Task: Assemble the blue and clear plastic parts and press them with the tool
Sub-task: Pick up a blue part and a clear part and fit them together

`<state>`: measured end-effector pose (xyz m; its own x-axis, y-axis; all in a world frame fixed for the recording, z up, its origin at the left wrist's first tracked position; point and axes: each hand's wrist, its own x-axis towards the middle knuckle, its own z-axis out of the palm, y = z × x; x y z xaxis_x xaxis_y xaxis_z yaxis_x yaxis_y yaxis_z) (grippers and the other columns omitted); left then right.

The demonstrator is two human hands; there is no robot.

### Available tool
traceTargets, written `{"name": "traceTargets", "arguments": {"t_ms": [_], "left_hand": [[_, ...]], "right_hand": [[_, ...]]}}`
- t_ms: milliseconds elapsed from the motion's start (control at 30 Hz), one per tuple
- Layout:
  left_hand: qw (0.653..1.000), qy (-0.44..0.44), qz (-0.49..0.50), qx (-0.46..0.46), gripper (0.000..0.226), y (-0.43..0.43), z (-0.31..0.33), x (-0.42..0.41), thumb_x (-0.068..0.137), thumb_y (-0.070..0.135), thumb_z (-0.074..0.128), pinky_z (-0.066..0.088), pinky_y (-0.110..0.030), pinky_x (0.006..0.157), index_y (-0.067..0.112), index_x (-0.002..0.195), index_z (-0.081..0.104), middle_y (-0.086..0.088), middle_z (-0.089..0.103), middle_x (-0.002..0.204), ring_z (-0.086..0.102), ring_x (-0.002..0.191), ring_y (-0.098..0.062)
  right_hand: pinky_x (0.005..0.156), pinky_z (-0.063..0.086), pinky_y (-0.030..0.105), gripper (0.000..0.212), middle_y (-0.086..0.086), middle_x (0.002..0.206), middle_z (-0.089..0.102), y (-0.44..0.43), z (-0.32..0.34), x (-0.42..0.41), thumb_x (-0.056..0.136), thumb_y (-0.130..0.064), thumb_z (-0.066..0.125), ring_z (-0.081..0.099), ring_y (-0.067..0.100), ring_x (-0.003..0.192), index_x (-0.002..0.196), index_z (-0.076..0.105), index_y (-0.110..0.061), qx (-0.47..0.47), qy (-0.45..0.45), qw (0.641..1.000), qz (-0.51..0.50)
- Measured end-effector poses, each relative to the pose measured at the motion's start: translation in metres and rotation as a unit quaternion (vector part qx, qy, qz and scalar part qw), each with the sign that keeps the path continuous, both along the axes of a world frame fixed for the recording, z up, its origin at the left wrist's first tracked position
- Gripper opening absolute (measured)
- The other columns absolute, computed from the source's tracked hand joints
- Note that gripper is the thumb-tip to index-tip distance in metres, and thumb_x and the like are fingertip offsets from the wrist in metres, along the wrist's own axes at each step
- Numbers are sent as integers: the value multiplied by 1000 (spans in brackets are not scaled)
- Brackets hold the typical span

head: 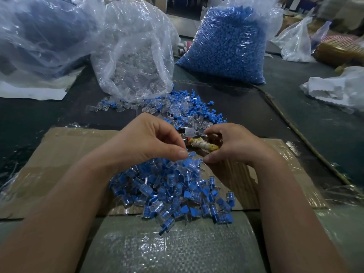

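Blue part [192, 154] touches left hand [149, 138] fingers [182, 152]; right hand [234, 144] grips tool [204, 145].

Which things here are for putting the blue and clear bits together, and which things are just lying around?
For the job:
left hand, right hand, the piece they pinch, wrapped-handle tool, loose parts, finished pile, clear-parts bag, blue-parts bag.

Just lying about:
crumpled white bags, brown bundle, white paper.
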<state>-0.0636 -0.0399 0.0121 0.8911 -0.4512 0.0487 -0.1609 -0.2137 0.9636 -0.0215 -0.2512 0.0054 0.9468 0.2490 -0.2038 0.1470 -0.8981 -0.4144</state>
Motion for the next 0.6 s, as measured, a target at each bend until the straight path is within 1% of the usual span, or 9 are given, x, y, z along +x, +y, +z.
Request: {"name": "traceTargets", "arguments": {"t_ms": [67,133,233,300,367,400,467,533,600], "left_hand": [[1000,-4,23,-14,24,-1,2,-1,51,33,73,48,-12,54,14,66,73,-5,68,59,60,52,-6],[997,-5,62,-34,18,-1,4,-2,55,32,70,41,-9,44,16,62,70,-2,64,53,52,42,-1],[989,-12,142,-51,17,3,4,0,59,31,67,36,-9,39,15,67,67,1,63,52,42,36,1],[978,-21,199,-56,13,8,2,4,64,27,67,37,-9,39,15,68,66,3,64,52,43,37,1],[962,-21,262,-70,5,12,-3,12,73,14,69,36,-8,38,14,69,65,5,62,49,47,39,2],[951,-25,298,-71,9,15,-7,16,76,9,69,36,-8,39,15,69,65,6,62,49,50,40,2],[931,-39,359,-52,14,21,-15,25,78,7,69,41,-9,45,18,70,66,3,64,58,54,48,-1],[917,-60,395,7,12,28,-22,32,79,11,70,47,-18,61,22,75,68,1,65,70,58,62,-7],[908,-82,402,82,7,31,-24,39,79,15,70,42,-19,67,20,84,69,4,65,77,57,69,-5]], "right_hand": [[81,35,27,75,-11,116,52,-2,1,-1,62,-36,82,43,8,99,129,49,-28,2,9,1000,1],[80,34,26,72,-14,110,50,-4,2,-1,63,-36,81,45,6,99,128,51,-28,12,22,1000,3],[79,33,24,66,-18,105,49,-6,2,-1,66,-35,80,45,3,97,125,53,-30,35,32,999,-3],[77,33,24,62,-19,103,48,-6,2,0,68,-37,78,45,3,95,124,54,-31,35,31,999,-5],[76,33,26,54,-18,101,49,-7,1,0,73,-41,74,46,4,92,123,55,-31,33,28,999,-6],[76,34,26,50,-17,100,51,-7,2,1,75,-42,72,46,4,91,121,56,-31,35,24,999,-5],[76,35,24,40,-14,101,56,-8,1,1,80,-40,67,49,4,90,118,59,-28,47,8,999,-1],[72,37,20,31,-13,99,59,-8,1,3,86,-34,62,51,2,86,115,62,-24,61,-23,998,-5],[64,36,16,23,-17,87,54,-8,1,5,88,-29,59,48,-2,79,109,65,-23,76,-61,995,-30]]}}
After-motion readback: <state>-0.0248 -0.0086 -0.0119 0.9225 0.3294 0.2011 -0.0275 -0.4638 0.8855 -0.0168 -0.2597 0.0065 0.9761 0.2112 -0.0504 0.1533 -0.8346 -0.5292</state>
